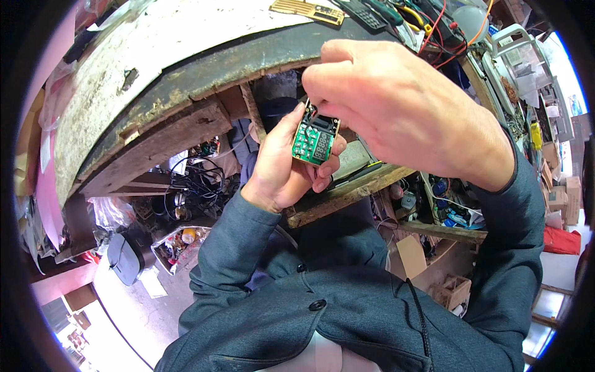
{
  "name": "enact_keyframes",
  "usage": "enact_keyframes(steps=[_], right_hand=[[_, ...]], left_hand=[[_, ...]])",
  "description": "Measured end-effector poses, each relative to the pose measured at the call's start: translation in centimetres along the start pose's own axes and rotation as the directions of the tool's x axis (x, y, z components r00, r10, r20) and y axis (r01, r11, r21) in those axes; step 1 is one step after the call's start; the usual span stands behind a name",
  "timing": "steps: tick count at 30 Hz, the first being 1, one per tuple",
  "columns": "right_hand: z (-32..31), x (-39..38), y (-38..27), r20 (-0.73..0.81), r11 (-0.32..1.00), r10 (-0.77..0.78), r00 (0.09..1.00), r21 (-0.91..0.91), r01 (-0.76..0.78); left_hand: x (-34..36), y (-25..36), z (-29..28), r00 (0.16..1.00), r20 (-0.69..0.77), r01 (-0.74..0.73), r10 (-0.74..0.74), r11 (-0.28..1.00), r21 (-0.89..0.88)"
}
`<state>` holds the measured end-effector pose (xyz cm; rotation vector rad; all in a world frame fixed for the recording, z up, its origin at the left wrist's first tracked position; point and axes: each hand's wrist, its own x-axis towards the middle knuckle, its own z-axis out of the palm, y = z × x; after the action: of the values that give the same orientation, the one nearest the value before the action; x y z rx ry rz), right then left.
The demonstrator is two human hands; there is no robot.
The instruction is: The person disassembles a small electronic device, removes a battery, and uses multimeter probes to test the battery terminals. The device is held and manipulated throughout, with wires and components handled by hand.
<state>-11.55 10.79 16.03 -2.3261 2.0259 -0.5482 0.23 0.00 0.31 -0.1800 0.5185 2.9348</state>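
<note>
Item one: a green circuit board [305, 137] bearing rows of small buttons and a dark digit display [321, 147], which I find held up in the air, just off the near edge of the worktop [130, 90], and tilted. Item two: the left hand [279, 162], palm up, fingers clamped on the board, thumb along its left side and fingertips at its right. Item three: the right hand [400, 108], arched over the board's upper end, fingers curled inward; their tips are partly hidden from me, so I cannot tell whether they meet or clamp on anything. On the worktop, back from the near edge: a tan slotted plate [307, 10], a dark keypad device [365, 13] to its right, then yellow-handled pliers [418, 20] and red leads [436, 23]. Below the near edge: a tangle of black cables [198, 180], a wooden beam [347, 195] below the hands, and, lower left, a black bin [126, 259] beside a box of mixed parts [181, 242].
</note>
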Motion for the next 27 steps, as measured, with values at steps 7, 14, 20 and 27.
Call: enact_keyframes(steps=[7,14,20,27], right_hand=[[-0.8,0.1,0.1,0.081,0.988,0.043,0.996,-0.148,-0.03],[-0.2,-0.1,0.4,0.004,0.992,-0.04,0.999,-0.119,0.04],[-0.5,-0.1,0.1,0.049,1.0,-0.016,0.999,0.001,0.016],[-1.2,-0.8,-1.1,0.109,0.932,0.215,0.97,-0.321,-0.17]], left_hand=[[0.0,0.1,-0.1,1.0,0.0,-0.001,0.001,1.0,-0.016],[0.3,-0.2,-0.1,0.999,-0.031,-0.007,0.007,1.0,0.01],[0.1,-0.2,0.2,0.998,-0.055,0.001,-0.001,1.0,0.002],[0.1,0.2,0.0,1.0,0.011,0.013,-0.012,1.0,-0.026]])
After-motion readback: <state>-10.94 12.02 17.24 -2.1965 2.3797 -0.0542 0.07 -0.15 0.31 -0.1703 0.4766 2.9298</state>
